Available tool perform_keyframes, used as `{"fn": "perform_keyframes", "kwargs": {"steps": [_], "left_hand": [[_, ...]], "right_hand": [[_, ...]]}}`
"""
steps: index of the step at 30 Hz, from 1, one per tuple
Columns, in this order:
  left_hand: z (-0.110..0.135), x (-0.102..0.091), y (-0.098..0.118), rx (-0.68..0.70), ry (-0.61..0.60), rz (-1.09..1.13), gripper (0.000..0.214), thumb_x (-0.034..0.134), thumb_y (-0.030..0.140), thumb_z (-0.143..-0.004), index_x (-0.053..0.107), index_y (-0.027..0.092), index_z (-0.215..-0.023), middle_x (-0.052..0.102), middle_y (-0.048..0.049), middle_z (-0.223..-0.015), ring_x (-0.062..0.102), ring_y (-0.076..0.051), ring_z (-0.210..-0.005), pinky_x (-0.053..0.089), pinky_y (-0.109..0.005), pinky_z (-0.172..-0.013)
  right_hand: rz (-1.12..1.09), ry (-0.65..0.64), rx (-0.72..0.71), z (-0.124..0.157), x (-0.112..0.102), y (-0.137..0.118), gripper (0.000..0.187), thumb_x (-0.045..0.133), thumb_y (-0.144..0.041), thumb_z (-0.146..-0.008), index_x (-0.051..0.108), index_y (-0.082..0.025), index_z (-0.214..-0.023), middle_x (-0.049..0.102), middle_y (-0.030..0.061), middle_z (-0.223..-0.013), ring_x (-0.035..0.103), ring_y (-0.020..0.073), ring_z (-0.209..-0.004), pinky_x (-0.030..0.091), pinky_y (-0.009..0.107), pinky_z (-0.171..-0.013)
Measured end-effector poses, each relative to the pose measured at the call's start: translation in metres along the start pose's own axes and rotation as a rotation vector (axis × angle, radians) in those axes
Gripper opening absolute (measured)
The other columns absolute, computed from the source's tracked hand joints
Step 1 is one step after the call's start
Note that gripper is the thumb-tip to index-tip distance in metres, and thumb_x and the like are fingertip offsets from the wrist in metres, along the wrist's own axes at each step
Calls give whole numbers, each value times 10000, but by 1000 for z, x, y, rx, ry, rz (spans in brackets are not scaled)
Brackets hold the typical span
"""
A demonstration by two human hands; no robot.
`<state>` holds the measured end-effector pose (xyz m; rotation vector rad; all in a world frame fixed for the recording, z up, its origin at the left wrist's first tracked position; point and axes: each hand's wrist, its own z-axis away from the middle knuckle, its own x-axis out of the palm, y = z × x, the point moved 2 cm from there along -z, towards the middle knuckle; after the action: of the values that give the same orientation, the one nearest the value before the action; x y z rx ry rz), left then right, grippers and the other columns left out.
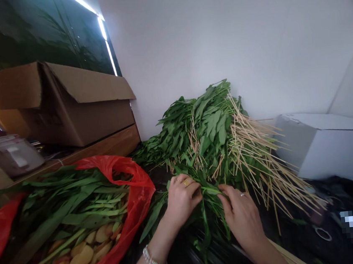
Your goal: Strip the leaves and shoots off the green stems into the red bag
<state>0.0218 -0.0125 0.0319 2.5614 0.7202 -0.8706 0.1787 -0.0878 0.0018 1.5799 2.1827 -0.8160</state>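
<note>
1. We are sitting before a large heap of long green leaves with pale thin stems, against a white wall.
2. We are keeping a brown cardboard box up behind a red plastic bag full of leaves.
3. Our left hand and right hand are both closing on a slender green leafy stalk, at the heap's front edge.

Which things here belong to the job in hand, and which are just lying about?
Job: left hand, right hand, leafy green stems, pale thin sticks, red plastic bag of leaves.
Lying about: open cardboard box, white box, wooden ledge.
</note>
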Motion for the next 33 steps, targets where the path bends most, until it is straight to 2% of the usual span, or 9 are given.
{"fn": "perform_keyframes", "kwargs": {"steps": [5,8,11,14,17,19,22,26,33], "left_hand": [[1,2,-20,-341,104,280,112,600,126,-742,689,187,-713,687,-24,-710,581,-189,-775,415,-305,-735],[1,-3,-44,-594,255,457,113,565,206,-782,660,172,-732,671,-30,-735,586,-181,-746,438,-286,-713],[1,-9,-57,-696,352,624,172,521,313,-853,615,171,-833,629,-13,-764,567,-149,-683,435,-250,-647],[0,-9,-53,-689,292,734,201,484,360,-894,578,183,-901,559,25,-714,477,-106,-560,375,-213,-541],[-1,-9,-43,-636,203,738,195,546,356,-871,596,177,-930,565,19,-745,490,-111,-628,383,-210,-595],[-1,-7,-35,-574,77,729,192,606,338,-837,625,164,-916,605,-3,-791,533,-132,-716,407,-223,-672],[-1,-3,-23,-451,-153,722,205,555,318,-877,665,150,-832,649,-35,-815,579,-167,-804,426,-255,-760],[1,0,-10,-329,-337,687,225,537,292,-892,699,147,-833,673,-51,-847,605,-177,-830,441,-260,-786],[4,1,-2,-249,-424,687,209,551,191,-852,738,173,-943,695,-51,-871,630,-180,-815,463,-250,-741]], "right_hand": [[-50,-63,105,3,1,-2,164,410,-281,-960,566,-244,-922,684,0,-759,599,195,-642,378,311,-662],[-106,-94,226,4,2,9,140,440,-318,-940,564,-257,-922,673,-11,-737,585,190,-605,380,297,-609],[-190,-118,313,5,4,19,124,458,-337,-930,555,-259,-935,674,-10,-773,602,189,-649,391,286,-604],[-185,-96,248,3,4,19,132,439,-315,-939,553,-249,-926,670,9,-827,607,195,-708,398,305,-663],[-136,-39,118,1,2,10,133,424,-267,-949,553,-235,-943,657,24,-850,602,205,-768,384,328,-718],[-117,-14,30,-1,-1,4,135,415,-217,-952,550,-224,-951,650,25,-846,595,203,-792,375,335,-742],[-102,-2,-65,-3,-6,-2,139,421,-160,-947,550,-207,-964,648,23,-845,582,194,-803,366,341,-766],[-86,18,-109,-4,-8,-4,129,440,-143,-942,560,-189,-962,645,25,-830,573,191,-799,361,349,-780],[-47,3,-94,-4,-9,-4,139,436,-152,-946,571,-185,-950,651,33,-829,575,194,-797,355,348,-775]]}}
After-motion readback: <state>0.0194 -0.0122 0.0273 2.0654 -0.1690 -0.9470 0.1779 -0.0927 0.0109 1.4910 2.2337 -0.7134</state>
